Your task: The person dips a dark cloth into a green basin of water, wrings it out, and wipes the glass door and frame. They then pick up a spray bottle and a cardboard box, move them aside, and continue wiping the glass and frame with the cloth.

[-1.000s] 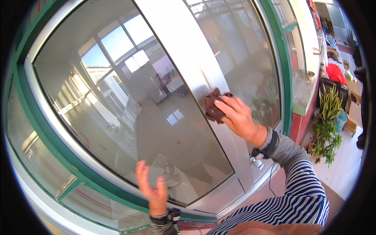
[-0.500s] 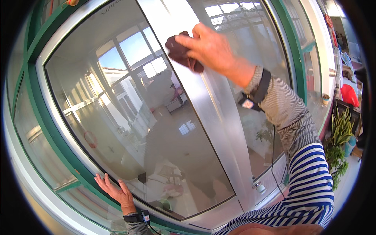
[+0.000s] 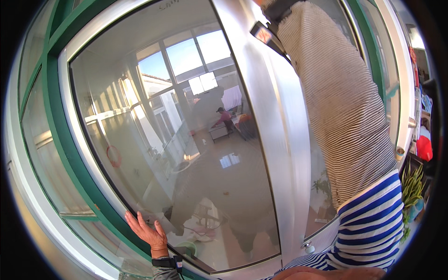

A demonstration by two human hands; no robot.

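My left hand [image 3: 150, 234] rests with its fingers spread at the lower left edge of a large glass pane [image 3: 205, 172], by its metal border. A dark band with a small device [image 3: 178, 264] circles that wrist. My right arm, in a striped sleeve [image 3: 333, 98], stretches up along the broad silver door frame [image 3: 287, 126]. Only a sliver of skin by the dark wrist strap [image 3: 280, 10] shows at the upper edge. The right hand itself lies beyond the picture, and so does the dark brown cloth it held earlier.
A green frame [image 3: 70, 161] borders the glass on the left. Low on the door sits a round knob [image 3: 308, 248]. Through the glass, or reflected in it, appear a room, windows and a person in a pink top [image 3: 224, 116]. Potted plants [image 3: 412, 184] stand at the right.
My right hand has gone up out of the picture with the brown cloth, the arm now stretched higher. My view has shifted; the left hand stays at the pane's lower left edge.
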